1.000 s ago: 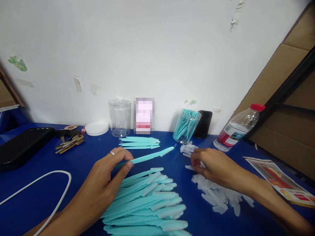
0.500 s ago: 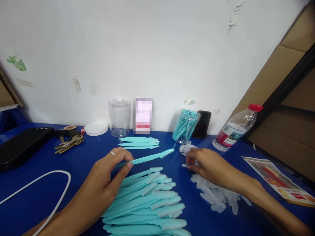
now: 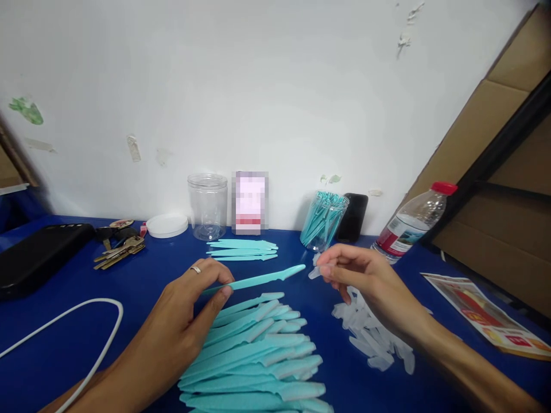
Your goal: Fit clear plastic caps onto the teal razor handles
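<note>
My left hand (image 3: 196, 310) pinches the handle of a teal eyebrow razor (image 3: 262, 279), its blade end pointing right. Just off that tip, my right hand (image 3: 361, 272) is closed on a small translucent blade cap (image 3: 315, 272) between thumb and fingertips. Cap and razor tip are apart. Below my left hand spreads a pile of teal razors (image 3: 258, 355), blade ends to the right. A heap of loose translucent caps (image 3: 372, 335) lies under my right hand, partly hidden by it. Several teal razors (image 3: 243, 249) rest in a small row farther back.
Along the wall stand a white lid (image 3: 167, 225), a clear jar (image 3: 207, 206), a blurred card (image 3: 250, 203), a jar of teal sticks (image 3: 325, 221) and a dark phone (image 3: 353, 218). A water bottle (image 3: 413, 223) leans right. Keys (image 3: 123, 249), a black power bank (image 3: 43, 255) and a white cable (image 3: 116, 321) lie left.
My right hand has lifted from the caps and turned toward the razor tip, with a cap now held out in its fingertips. My left hand has hardly moved.
</note>
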Motion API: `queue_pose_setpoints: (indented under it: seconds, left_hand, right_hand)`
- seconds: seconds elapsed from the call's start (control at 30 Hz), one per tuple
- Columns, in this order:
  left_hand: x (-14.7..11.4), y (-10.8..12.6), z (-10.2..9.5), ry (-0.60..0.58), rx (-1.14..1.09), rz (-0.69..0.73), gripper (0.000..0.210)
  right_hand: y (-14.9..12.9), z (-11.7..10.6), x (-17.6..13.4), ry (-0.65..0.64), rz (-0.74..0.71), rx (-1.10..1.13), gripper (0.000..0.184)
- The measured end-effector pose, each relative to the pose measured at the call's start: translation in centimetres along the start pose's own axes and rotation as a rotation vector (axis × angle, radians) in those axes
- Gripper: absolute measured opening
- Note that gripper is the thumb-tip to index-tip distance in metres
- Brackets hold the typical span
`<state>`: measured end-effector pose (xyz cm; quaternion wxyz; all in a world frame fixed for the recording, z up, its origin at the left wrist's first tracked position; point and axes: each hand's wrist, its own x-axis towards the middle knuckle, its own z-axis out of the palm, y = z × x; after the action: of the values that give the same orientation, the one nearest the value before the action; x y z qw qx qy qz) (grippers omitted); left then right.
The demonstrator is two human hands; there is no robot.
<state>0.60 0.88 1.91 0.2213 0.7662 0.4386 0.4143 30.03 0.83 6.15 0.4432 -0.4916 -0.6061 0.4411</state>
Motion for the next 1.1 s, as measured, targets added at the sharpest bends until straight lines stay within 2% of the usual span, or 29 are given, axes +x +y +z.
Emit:
queue_pose_setpoints:
  seconds: [0.2, 0.5, 0.8, 1.1]
  left_hand:
    - [0.0, 0.0, 0.0, 0.003, -0.002, 0.023, 0.022]
    - [-0.3, -0.2, 0.3, -0.055, -0.016, 0.049, 0.023]
    - [-0.4, -0.3, 0.3, -0.065, -0.007, 0.06, 0.022]
    - [-0.6, 0.1, 0.2, -0.116, -0.009, 0.111, 0.023]
  right_hand:
    - [0.3, 0.5, 0.0, -0.005, 0.022, 0.09, 0.026]
    - [0.3, 1.0, -0.3, -0.017, 0.067, 0.186, 0.024]
    - [0.7, 1.0, -0.5, -0.029, 0.043, 0.174, 0.019]
    - [0.5, 2.0, -0.6, -0.051, 0.054, 0.186, 0.025]
